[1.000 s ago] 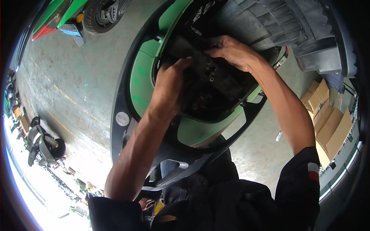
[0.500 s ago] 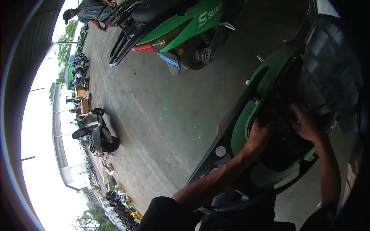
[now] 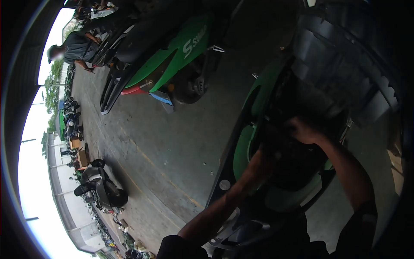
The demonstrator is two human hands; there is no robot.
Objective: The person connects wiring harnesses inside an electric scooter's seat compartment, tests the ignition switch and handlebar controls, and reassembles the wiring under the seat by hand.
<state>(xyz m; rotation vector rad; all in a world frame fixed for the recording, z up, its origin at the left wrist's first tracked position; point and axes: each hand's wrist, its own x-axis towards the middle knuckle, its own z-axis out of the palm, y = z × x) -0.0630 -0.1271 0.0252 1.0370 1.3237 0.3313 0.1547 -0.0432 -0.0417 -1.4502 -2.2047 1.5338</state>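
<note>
Both hands reach into the dark seat opening of a green and black scooter (image 3: 242, 157) right in front of me. My left hand (image 3: 264, 162) is down inside the opening near its left rim; shadow hides its fingers. Beyond it, my right hand (image 3: 305, 130) is bent inward, its fingers curled over something dark that I cannot make out. Above the hands stands the raised seat (image 3: 321, 56), its ribbed dark grey underside facing me.
Another green scooter marked SWAP (image 3: 172, 60) stands at upper left, with a person (image 3: 79, 47) beside it. A dark scooter (image 3: 101, 185) is on the concrete floor (image 3: 172, 142) at left. Boxes (image 3: 82, 157) and rows of scooters line the far side.
My view has shifted, so the near scooter sits further left in it. My right hand has come closer to the left hand, deeper over the opening.
</note>
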